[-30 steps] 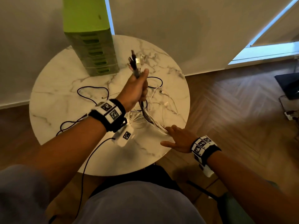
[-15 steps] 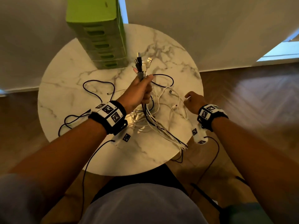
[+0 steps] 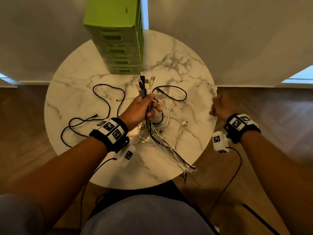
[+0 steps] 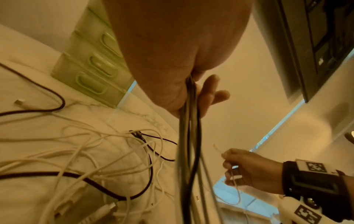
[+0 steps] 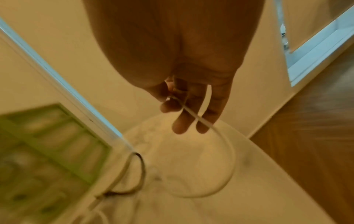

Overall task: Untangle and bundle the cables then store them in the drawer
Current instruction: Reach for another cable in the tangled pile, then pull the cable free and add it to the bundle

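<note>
My left hand (image 3: pixel 144 107) grips a bunch of black and white cables (image 3: pixel 146 85) upright over the middle of the round marble table (image 3: pixel 81 85), plugs fanned out above my fist; their tails (image 3: pixel 172 150) trail off the front edge. In the left wrist view the cable bunch (image 4: pixel 188 136) hangs down from my palm. My right hand (image 3: pixel 221 106) is raised at the table's right rim and pinches a thin white cable (image 5: pixel 193 113), which loops down to the tabletop. Loose black cables (image 3: pixel 108 100) and white cables (image 3: pixel 169 114) lie tangled on the marble.
A green drawer tower (image 3: pixel 118 41) stands at the table's back edge against the wall, all drawers closed. Wooden floor (image 3: pixel 271 102) surrounds the table. A black wire (image 3: pixel 237 167) hangs from my right wrist device.
My right hand left the front edge of the table, rose to the right rim and took a thin white cable. The left hand kept holding the bunch.
</note>
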